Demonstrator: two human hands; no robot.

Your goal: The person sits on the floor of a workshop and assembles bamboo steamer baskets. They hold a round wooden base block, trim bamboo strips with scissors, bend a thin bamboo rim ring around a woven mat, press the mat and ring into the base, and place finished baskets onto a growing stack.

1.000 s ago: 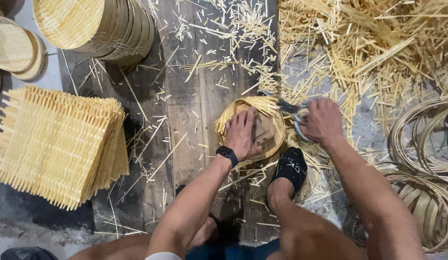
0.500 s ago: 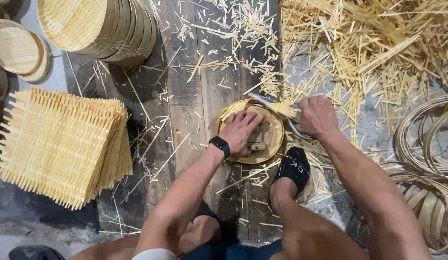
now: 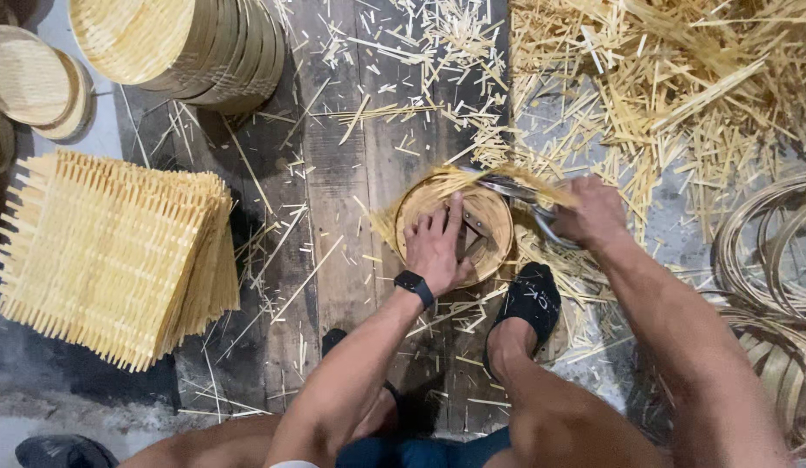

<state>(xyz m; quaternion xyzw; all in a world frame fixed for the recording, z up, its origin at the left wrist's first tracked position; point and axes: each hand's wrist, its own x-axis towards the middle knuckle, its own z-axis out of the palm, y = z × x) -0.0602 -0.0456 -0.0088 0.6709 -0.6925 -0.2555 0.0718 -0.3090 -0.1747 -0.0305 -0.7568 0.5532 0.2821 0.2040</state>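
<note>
While the pictures show no packages, labels or signs anywhere in view, the scene is recorded from left to right as follows. At far left, small round woven lids (image 3: 26, 74) lie by the edge, and beneath them a stack of square woven bamboo mats (image 3: 108, 251) rests on the floor, its slat ends projecting raggedly. Above centre-left stands a leaning stack of round bamboo trays (image 3: 186, 43). Dark floor planks (image 3: 333, 217) run down the middle, littered with offcuts. At centre, the left hand (image 3: 436, 247) lies flat with fingers spread, pressing down on a round bamboo frame (image 3: 494, 217) whose woven mat overhangs the rim; a black wristband (image 3: 413, 286) sits on that wrist. A foot in a black sock (image 3: 531, 299) is planted just beside the frame. The right hand (image 3: 593, 212) is closed around the handles of shears (image 3: 515, 189), whose blades meet the overhanging slats at the frame's upper rim. In my judgement the trimming is done well if the flat hand keeps the mat from shifting, the blades follow close to the rim, and the fingers stay clear of the cutting line. Further right lies a heap of bamboo trimmings (image 3: 680, 78), and at the far right edge coiled bamboo hoops (image 3: 767, 251) are stacked.
</note>
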